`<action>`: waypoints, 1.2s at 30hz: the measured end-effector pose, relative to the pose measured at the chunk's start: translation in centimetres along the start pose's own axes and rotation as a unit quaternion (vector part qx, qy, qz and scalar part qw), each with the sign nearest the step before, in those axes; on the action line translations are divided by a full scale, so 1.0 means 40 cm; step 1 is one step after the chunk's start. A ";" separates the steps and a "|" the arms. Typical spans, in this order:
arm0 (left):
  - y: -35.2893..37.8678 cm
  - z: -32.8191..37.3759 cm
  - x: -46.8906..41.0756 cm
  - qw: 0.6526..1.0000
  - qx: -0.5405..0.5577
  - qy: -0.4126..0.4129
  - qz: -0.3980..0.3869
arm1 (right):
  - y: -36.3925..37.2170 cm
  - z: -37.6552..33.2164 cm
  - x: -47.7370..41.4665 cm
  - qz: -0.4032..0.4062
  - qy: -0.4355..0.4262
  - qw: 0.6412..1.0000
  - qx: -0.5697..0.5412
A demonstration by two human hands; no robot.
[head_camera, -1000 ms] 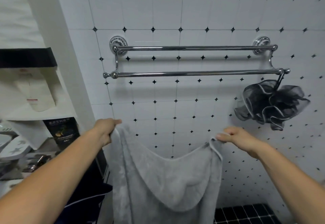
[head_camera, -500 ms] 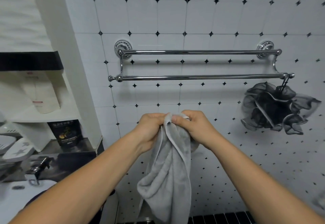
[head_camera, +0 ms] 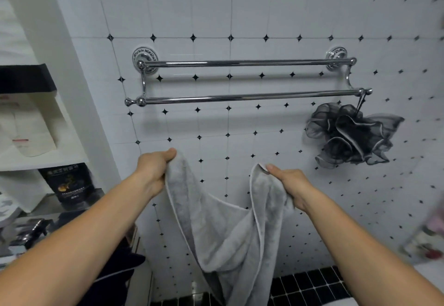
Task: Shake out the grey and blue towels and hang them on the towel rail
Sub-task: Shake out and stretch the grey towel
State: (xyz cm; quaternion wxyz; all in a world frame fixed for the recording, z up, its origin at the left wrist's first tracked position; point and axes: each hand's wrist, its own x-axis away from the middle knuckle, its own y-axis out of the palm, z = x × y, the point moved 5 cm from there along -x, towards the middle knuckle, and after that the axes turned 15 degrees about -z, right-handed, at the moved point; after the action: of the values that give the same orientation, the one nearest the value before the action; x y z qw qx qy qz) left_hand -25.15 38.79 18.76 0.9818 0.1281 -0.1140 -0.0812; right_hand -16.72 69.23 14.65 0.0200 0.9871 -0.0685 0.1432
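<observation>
Below the bare towel rail (head_camera: 249,99), a grey towel (head_camera: 223,228) is held slack by its top edge, gripped tightly in the left hand (head_camera: 153,168) and right hand (head_camera: 288,185). Soft, limp cloth, probably best taken by its corners. Its lower end is cut off; no blue towel can be clearly made out.

Grey towel (head_camera: 225,233) with white edging hangs slack in folds below the bare chrome double towel rail (head_camera: 247,97)

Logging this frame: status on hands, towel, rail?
Left hand and right hand each grip a top corner of the grey towel, held below the rail. Both bars bare; bath puff hangs at right end.
</observation>
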 end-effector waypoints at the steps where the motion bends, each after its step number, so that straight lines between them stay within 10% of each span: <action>1: 0.011 -0.005 0.004 1.000 -0.004 -0.005 -0.009 | 0.011 -0.004 0.000 -0.021 -0.006 1.000 0.009; 9: 0.172 -0.066 0.057 0.982 -0.091 -0.006 -0.167 | 0.193 -0.080 0.025 -0.193 -0.097 0.973 0.083; 18: 0.202 -0.061 0.110 0.945 -0.002 0.014 -0.325 | 0.227 -0.115 0.064 -0.115 -0.135 0.965 0.194; 36: 0.143 -0.027 0.154 0.957 -0.159 0.093 -0.222 | 0.219 -0.116 0.126 -0.204 -0.242 0.940 0.125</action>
State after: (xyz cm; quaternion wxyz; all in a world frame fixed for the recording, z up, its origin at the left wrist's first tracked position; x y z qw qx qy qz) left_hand -18.23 43.35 20.55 0.9530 -0.0006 0.0234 -0.3020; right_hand -14.49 60.18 20.71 -0.0919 0.9793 0.1499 -0.1000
